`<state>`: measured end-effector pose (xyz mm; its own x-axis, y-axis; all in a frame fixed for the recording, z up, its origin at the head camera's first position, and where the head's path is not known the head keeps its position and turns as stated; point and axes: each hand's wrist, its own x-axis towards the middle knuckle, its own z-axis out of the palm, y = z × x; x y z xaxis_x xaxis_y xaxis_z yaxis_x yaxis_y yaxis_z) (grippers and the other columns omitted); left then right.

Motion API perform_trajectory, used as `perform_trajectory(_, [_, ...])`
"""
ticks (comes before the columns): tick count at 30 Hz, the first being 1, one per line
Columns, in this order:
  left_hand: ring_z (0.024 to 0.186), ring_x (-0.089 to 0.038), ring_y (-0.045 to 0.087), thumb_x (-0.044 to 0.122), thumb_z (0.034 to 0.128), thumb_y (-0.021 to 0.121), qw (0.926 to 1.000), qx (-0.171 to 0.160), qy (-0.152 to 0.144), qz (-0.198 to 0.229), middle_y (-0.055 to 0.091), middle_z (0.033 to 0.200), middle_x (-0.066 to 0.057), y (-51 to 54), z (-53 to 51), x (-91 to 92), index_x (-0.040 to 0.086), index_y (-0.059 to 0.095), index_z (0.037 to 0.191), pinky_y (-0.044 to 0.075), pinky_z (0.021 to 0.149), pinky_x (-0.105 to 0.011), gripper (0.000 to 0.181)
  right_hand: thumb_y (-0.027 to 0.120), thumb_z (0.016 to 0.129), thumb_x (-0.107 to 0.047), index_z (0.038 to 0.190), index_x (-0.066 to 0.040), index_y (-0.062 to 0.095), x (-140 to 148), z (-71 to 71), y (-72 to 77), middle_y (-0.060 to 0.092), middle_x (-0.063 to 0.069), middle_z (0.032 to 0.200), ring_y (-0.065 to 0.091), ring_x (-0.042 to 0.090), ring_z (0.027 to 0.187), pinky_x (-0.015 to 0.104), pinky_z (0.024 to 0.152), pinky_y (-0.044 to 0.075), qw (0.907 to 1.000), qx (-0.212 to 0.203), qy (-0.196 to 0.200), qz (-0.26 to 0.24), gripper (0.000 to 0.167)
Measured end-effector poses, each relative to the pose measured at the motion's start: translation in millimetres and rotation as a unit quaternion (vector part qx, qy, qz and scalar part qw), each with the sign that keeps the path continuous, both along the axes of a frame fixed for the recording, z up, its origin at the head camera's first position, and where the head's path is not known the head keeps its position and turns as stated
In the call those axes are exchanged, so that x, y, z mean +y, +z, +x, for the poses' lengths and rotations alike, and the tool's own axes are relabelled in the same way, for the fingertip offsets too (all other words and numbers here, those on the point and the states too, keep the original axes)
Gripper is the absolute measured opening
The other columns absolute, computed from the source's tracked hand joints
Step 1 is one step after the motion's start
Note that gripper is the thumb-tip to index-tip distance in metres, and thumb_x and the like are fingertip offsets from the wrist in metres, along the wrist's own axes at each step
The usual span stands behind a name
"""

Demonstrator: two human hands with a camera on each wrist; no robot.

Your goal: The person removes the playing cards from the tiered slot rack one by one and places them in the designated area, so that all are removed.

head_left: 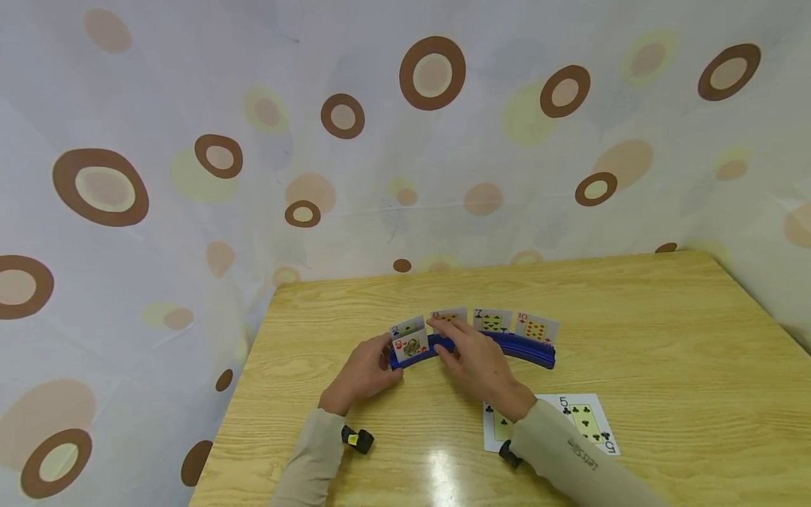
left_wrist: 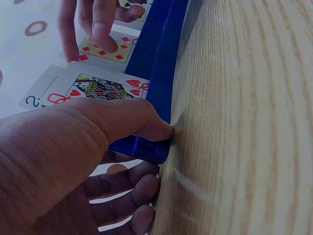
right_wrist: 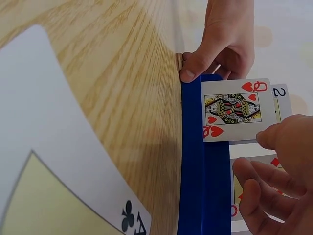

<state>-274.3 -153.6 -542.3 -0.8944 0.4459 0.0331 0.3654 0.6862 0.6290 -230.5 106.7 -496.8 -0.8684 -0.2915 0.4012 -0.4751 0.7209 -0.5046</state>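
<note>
My left hand (head_left: 364, 370) grips the left end of a curved blue card holder (head_left: 522, 346), thumb on the near side and fingers curled behind it. Close to that hand, a queen of hearts (right_wrist: 234, 108) stands in the holder in front of a 2 (right_wrist: 282, 100), which it mostly covers. My right hand (head_left: 474, 355) reaches over the holder with loosely bent fingers, one fingertip touching the queen's upper corner. Behind that hand stands a diamonds card (left_wrist: 105, 53), partly covered. Further right in the holder are a 7 of clubs (head_left: 492, 321) and a 10 of diamonds (head_left: 536, 329).
On the wooden table (head_left: 665, 338), a 5 of clubs (head_left: 586, 422) lies face up beside another clubs card (head_left: 496, 438), both partly under my right forearm. A patterned sheet (head_left: 380, 155) hangs behind the table and along its sides.
</note>
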Motion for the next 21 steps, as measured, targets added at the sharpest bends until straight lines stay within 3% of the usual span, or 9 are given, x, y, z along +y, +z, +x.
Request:
perform_trajectory(1, [0.085, -0.013, 0.059, 0.02, 0.0947, 0.082, 1.0, -0.003, 0.004, -0.004, 0.07, 0.106, -0.004, 2.6, 1.3, 1.1, 0.006, 0.063, 0.138, 0.05, 0.074, -0.028, 0.05, 0.078, 0.102, -0.018, 0.151, -0.022, 0.065, -0.4, 0.0, 0.0, 0.071, 0.008, 0.14, 0.053, 0.004, 0.067, 0.022, 0.059, 0.043, 1.0, 0.001, 0.001, -0.001, 0.051])
perform_trajectory(4, [0.087, -0.017, 0.059, 0.015, 0.0947, 0.081, 0.9998, -0.015, 0.009, -0.006, 0.07, 0.107, -0.01, 25.1, 12.6, 7.4, 0.002, 0.063, 0.138, 0.051, 0.077, -0.03, 0.048, 0.078, 0.102, -0.018, 0.151, -0.022, 0.065, -1.8, -0.2, -0.5, 0.072, 0.007, 0.138, 0.051, 0.003, 0.066, 0.022, 0.058, 0.042, 1.0, -0.001, 0.002, -0.001, 0.051])
perform_trajectory(12, [0.082, -0.011, 0.056, 0.026, 0.0966, 0.079, 0.9994, 0.027, -0.016, 0.014, 0.069, 0.103, -0.005, -16.6, -6.9, -6.5, 0.005, 0.061, 0.139, 0.049, 0.07, -0.027, 0.05, 0.078, 0.102, -0.018, 0.151, -0.021, 0.065, -5.1, -1.7, -2.5, 0.073, 0.007, 0.133, 0.055, 0.003, 0.068, 0.021, 0.059, 0.044, 0.9999, -0.014, 0.002, 0.002, 0.051])
perform_trajectory(18, [0.084, -0.016, 0.058, 0.016, 0.0948, 0.079, 0.9998, 0.002, -0.009, 0.015, 0.07, 0.105, -0.01, 14.5, 8.0, 2.1, -0.001, 0.062, 0.138, 0.052, 0.074, -0.031, 0.05, 0.082, 0.099, -0.016, 0.149, -0.017, 0.065, -9.1, -3.5, -5.0, 0.074, 0.007, 0.122, 0.057, 0.003, 0.065, 0.02, 0.056, 0.044, 0.9999, 0.005, 0.002, -0.013, 0.053])
perform_trajectory(21, [0.083, -0.015, 0.058, 0.017, 0.0957, 0.079, 0.9998, 0.005, -0.011, 0.016, 0.07, 0.105, -0.009, 18.5, 10.6, 2.8, 0.0, 0.063, 0.138, 0.052, 0.073, -0.03, 0.048, 0.083, 0.098, -0.016, 0.147, -0.014, 0.067, -10.9, -4.5, -5.9, 0.074, 0.006, 0.114, 0.058, 0.004, 0.064, 0.02, 0.055, 0.043, 0.9996, 0.021, 0.005, -0.019, 0.052])
